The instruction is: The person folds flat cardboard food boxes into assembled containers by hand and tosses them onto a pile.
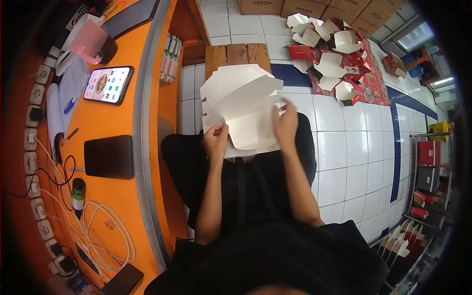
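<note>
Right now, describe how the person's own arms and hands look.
The left hand and right hand are bare, without gloves. No watch or bracelet shows on the wrists; blur leaves rings uncertain. The black shirt has short sleeves, leaving the forearms uncovered.

Light is glaring through the bright pane at upper right and glinting off the white floor tiles. The right hand is blurring slightly, while fisheye distortion is bowing the orange counter (the corners are fading to black).

Dark "PROTEK", as far as the blur allows, on several brown cardboard boxes
</note>
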Demonstrator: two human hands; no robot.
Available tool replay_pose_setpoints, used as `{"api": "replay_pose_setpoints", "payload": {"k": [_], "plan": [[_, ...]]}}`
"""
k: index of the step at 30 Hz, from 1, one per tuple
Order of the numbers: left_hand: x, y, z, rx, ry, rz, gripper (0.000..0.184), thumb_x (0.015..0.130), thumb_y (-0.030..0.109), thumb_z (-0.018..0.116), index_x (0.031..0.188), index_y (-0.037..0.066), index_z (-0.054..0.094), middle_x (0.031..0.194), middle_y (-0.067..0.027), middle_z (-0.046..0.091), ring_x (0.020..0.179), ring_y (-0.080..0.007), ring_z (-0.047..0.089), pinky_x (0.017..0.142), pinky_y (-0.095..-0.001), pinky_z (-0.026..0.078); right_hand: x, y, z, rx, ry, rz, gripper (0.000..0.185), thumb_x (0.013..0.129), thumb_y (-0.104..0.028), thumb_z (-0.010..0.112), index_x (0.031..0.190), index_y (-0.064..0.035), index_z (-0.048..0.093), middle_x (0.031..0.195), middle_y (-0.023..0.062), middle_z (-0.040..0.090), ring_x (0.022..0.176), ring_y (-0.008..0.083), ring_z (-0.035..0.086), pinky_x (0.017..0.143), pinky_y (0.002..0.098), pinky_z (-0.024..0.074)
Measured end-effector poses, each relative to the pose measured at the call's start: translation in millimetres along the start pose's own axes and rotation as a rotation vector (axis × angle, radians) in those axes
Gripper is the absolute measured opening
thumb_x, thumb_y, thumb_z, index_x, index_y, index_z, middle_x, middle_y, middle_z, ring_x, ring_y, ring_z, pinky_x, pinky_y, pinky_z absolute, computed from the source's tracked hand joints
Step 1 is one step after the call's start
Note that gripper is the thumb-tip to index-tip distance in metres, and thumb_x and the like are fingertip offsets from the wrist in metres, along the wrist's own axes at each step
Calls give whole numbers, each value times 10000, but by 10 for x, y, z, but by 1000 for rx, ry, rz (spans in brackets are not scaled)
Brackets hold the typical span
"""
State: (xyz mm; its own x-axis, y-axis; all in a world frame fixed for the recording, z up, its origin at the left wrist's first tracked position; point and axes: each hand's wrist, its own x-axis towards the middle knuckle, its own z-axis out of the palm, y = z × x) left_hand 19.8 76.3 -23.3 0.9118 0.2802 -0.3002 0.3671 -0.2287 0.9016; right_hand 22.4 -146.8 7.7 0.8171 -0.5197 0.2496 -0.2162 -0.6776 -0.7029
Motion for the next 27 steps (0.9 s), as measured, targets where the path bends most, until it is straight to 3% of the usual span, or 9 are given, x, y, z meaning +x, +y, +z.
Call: {"api": "replay_pose_setpoints", "payload": {"k": [2,4,7,9,12,15,20,25,27], "plan": [[-129,163,-25,117,35,123,220,906,164,787,1012,-18,722,858,-93,724,692,-175,672,672,-323,538,306,409,97,-159,242,-99,409,950,-260,737,1273,-16,678,1032,157,752,858,302,725,807,409,559],[-182,213,31,341,192,445,195,882,154,778,958,-6,696,763,-119,704,661,-254,674,685,-404,547,514,583,121,317,-261,142,346,968,-299,726,1162,-14,703,960,154,743,856,291,714,821,412,549],[-194,331,243,364,189,793,244,900,222,795,970,8,703,753,-111,722,668,-258,685,699,-409,556,552,534,79,270,-382,221,359,981,-342,709,1060,9,702,948,149,754,869,276,721,822,396,550],[-349,561,421,294,-215,428,311,909,300,804,1029,21,738,838,-128,771,742,-257,730,720,-397,571,449,409,47,288,-334,184,352,960,-349,709,1013,-1,706,911,164,766,856,298,743,799,402,562],[-357,607,741,234,-425,240,361,929,346,776,1053,7,769,902,-160,793,785,-237,764,727,-372,584,290,227,-6,158,-290,87,252,914,-282,692,981,-41,725,850,189,770,767,367,756,726,440,584],[-210,470,903,219,-435,158,358,925,338,738,1008,-7,790,893,-206,789,859,-333,784,777,-417,598,198,94,-101,78,-318,5,236,920,-269,673,960,-44,730,833,189,769,750,388,754,732,449,589],[-44,265,868,-19,-519,6,239,1015,116,636,1054,-84,762,885,-124,761,763,-196,763,677,-329,657,129,66,-134,231,-502,150,221,922,-251,665,932,-40,732,809,216,750,755,433,735,735,482,586],[86,4,932,-243,-518,-7,281,998,197,695,1001,-77,755,845,-164,766,675,-221,763,585,-342,616,-119,184,-43,-149,-514,-238,264,953,-299,683,967,-36,706,737,210,692,762,402,737,700,483,562],[78,50,872,-224,-542,10,296,1004,217,699,1021,-73,754,856,-167,769,669,-216,760,586,-346,610,-139,196,-65,-125,-528,-210,293,954,-337,696,988,-47,711,765,205,711,779,408,740,718,498,563]]}}
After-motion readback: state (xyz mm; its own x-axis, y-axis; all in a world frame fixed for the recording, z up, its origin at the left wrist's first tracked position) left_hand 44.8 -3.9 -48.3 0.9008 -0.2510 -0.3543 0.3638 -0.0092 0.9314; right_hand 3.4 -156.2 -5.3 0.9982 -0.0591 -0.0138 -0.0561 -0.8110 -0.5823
